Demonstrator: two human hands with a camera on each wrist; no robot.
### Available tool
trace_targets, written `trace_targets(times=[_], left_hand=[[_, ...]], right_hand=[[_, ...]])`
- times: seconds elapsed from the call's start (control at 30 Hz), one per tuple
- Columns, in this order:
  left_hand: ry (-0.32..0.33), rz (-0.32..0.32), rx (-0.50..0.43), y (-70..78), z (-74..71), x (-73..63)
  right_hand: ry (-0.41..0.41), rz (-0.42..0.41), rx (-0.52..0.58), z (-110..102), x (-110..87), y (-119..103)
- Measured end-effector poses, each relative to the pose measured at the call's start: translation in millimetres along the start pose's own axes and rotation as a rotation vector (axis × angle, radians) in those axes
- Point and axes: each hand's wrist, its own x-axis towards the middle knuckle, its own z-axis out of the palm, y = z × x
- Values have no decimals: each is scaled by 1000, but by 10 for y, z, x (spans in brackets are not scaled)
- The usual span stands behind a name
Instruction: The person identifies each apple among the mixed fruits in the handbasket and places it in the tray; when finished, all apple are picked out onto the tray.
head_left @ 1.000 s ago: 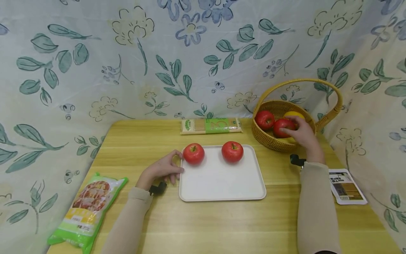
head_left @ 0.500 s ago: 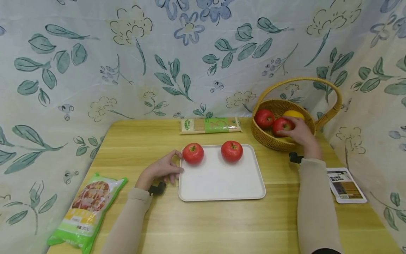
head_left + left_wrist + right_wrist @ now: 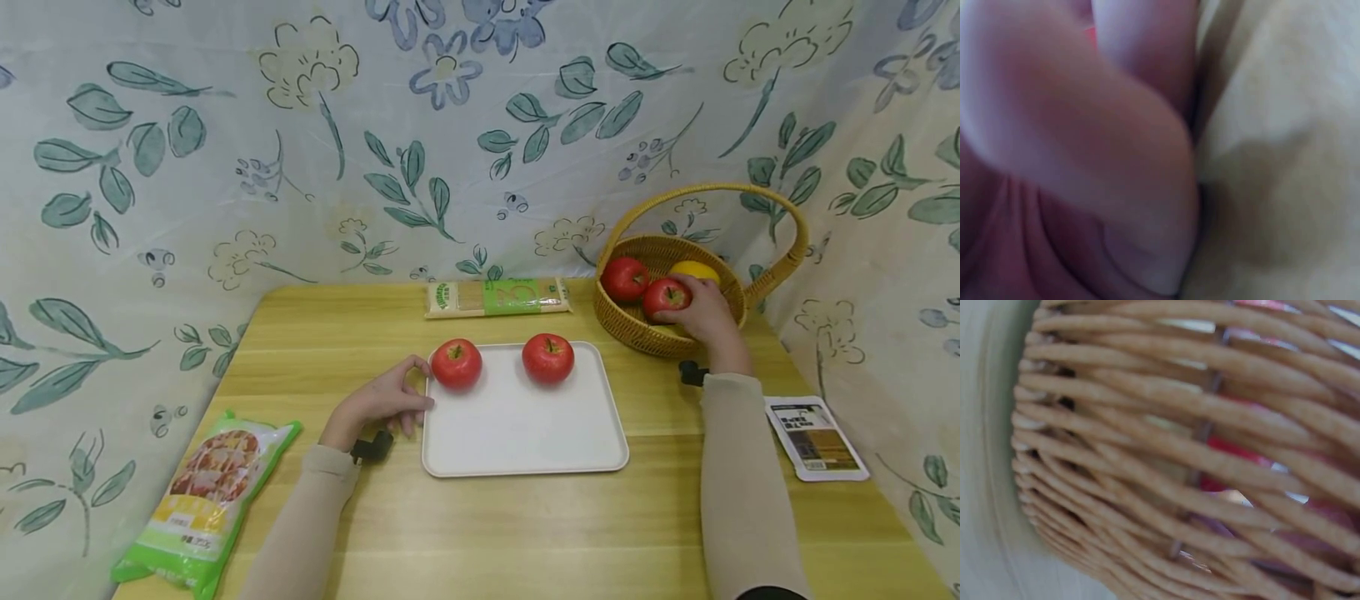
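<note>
A white tray (image 3: 525,433) bears two red apples, a left one (image 3: 457,364) and a right one (image 3: 548,359). My left hand (image 3: 382,397) holds the tray's left rim, fingers bent, close to the left apple; the left wrist view shows mostly blurred fingers. At the back right, my right hand (image 3: 707,315) reaches into a wicker basket (image 3: 630,330) and grips a red apple (image 3: 667,298). Another red apple (image 3: 626,279) lies left of it. Behind the hand sits a yellow fruit (image 3: 696,270), partly covered. The right wrist view looks at the basket's woven wall (image 3: 1135,444).
A noodle packet (image 3: 498,298) lies behind the tray. A green-edged food bag (image 3: 210,500) rests at the left, and a flat white package (image 3: 817,439) at the right. The basket's tall handle (image 3: 705,188) arches over the fruit. Patterned cloth hangs behind the table.
In the basket, my right hand has moved slightly left and closed further round the apple, which has turned a little. My left hand and the tray stay in place.
</note>
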Motion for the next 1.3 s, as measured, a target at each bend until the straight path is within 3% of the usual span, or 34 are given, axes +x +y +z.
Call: trace_targets(times=[0.43,0.77,1.13,1.3], left_hand=[[-3,-1,1,3,10,-5],[-7,9,-6,9,1,-19],[-2,9,0,10,-3,-22],[-3,13,1,5,0,-20]], right_hand=[[52,4,8,20,-40,-16],[135,42,208,-6,-123,-69],[209,42,369,-98,-397,-462],[198,-13,410,-99,-529,-703]])
